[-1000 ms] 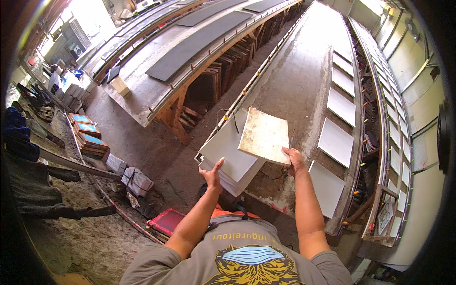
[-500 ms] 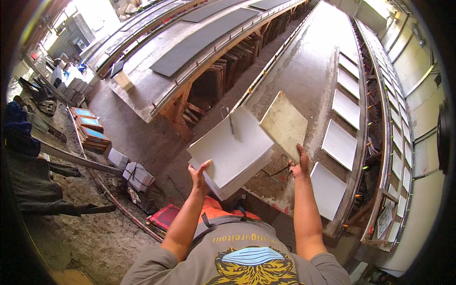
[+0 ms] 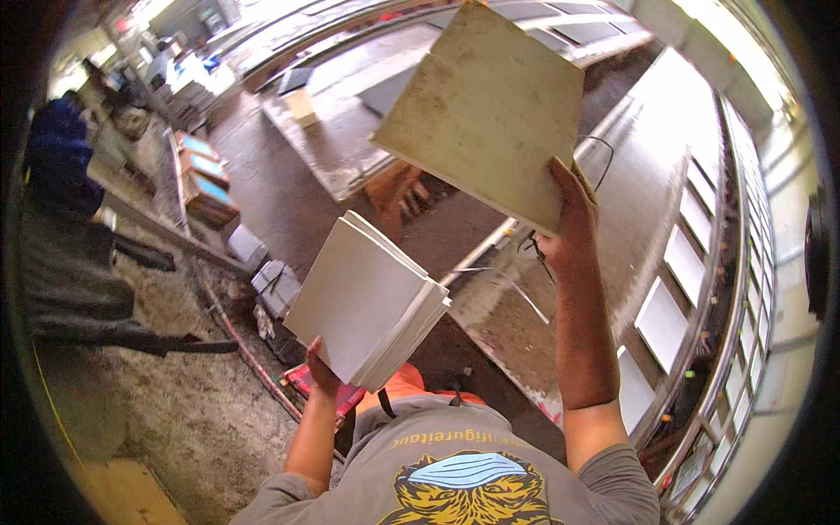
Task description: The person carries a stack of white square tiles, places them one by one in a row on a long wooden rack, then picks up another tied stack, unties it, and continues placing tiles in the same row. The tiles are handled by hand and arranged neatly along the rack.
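Note:
My left hand [image 3: 323, 367] grips the lower left corner of a thick stack of white sheets [image 3: 359, 293], thumb on top; its fingers underneath are hidden. The stack is tilted in front of my waist, its edges slightly fanned at the right. In my right hand [image 3: 574, 206] is a stained, cream-coloured flat board [image 3: 490, 109], gripped at its lower right corner and raised above and beyond the stack. A thin dark cord [image 3: 604, 162] loops out behind the board. Below my right hand, a pale thin strip [image 3: 525, 297] curves over the table end.
A long table [image 3: 661, 114] runs away at the right, with white sheets [image 3: 662, 322] in a row along its far-right side. Another long table [image 3: 315, 162] with dark panels stands beyond the aisle. Tied bundles [image 3: 276, 284], wooden frames [image 3: 208, 197] and dark clothing [image 3: 74, 289] are at the left.
My right hand has lifted the cream board up and leftward, away from the stack's side. My left hand has drawn the white stack left and tilted it. The view has shifted rightward.

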### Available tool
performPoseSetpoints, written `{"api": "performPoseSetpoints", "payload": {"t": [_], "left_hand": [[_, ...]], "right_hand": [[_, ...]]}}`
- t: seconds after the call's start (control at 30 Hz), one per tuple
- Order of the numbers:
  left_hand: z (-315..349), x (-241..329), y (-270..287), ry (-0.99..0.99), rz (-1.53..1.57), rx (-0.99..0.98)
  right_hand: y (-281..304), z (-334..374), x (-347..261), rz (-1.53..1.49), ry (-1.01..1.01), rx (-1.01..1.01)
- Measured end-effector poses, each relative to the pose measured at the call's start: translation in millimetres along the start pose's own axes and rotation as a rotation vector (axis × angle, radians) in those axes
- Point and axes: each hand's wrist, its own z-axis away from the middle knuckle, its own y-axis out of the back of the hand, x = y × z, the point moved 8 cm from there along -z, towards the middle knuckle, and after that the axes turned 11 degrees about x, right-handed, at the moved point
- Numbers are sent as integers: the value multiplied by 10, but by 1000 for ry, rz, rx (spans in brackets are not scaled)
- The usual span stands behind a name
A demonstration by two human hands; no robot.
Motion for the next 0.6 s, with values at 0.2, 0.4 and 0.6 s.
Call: {"api": "performPoseSetpoints", "payload": {"t": [0.2,0.4,0.6], "left_hand": [[35,596,639,-123,188,113],[-213,830,1802,-212,446,285],[-527,1175,2164,-285,544,373]], "right_hand": [[-2308,-2,600,-366,-359,-234],[-4021,484,1746,-109,-523,-463],[-4977,825,2721,-40,-362,-517]]}}
